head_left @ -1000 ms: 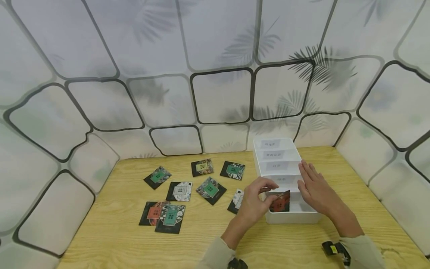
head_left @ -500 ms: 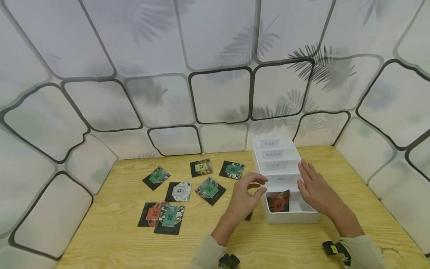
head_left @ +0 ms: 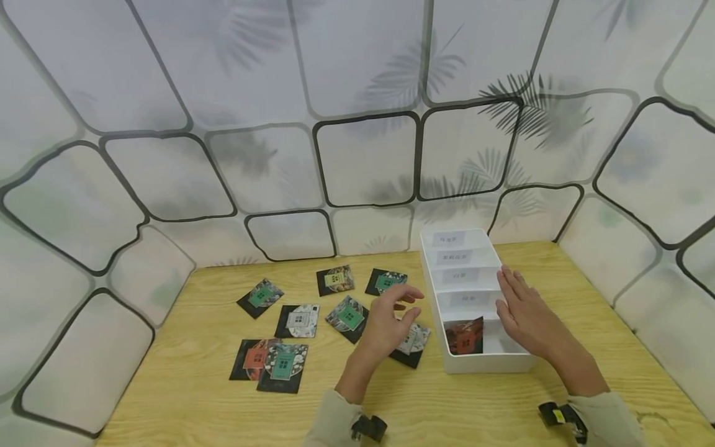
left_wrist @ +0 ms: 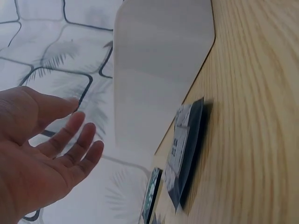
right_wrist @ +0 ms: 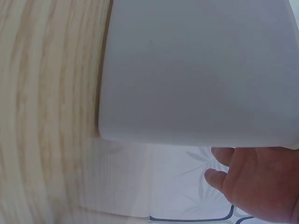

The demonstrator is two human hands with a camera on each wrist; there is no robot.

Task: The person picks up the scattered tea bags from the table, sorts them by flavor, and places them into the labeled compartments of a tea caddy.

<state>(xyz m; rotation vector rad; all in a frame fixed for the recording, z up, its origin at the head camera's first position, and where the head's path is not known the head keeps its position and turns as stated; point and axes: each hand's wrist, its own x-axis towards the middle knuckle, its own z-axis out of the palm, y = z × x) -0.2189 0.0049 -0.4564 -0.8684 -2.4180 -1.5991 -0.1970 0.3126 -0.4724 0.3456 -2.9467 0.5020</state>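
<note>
A long white divided box (head_left: 486,363) stands at the right of the table, with paper labels on its dividers. In its front compartment leans a red-and-black tea packet (head_left: 466,335). My right hand (head_left: 527,316) rests on the box's right rim, fingers straight; in the right wrist view, part of that hand (right_wrist: 261,182) shows beyond the box wall. My left hand (head_left: 385,329) holds nothing, its fingers loosely bent, left of the box. Partly hidden beneath it in the head view is a white-and-black tea packet (head_left: 410,354). The same packet (left_wrist: 180,154) lies beside the box in the left wrist view.
Several more tea packets are spread on the wooden table (head_left: 195,410) to the left: green (head_left: 260,298), yellow (head_left: 336,280), white (head_left: 297,321), and a green-labelled one (head_left: 283,367) overlapping a red one (head_left: 248,359). A patterned curtain (head_left: 363,161) surrounds the table's back and sides.
My left hand has let go of the red packet, now leaning in the front compartment, and moved left out of the box to over the white-and-black packet. My right hand stays on the rim.
</note>
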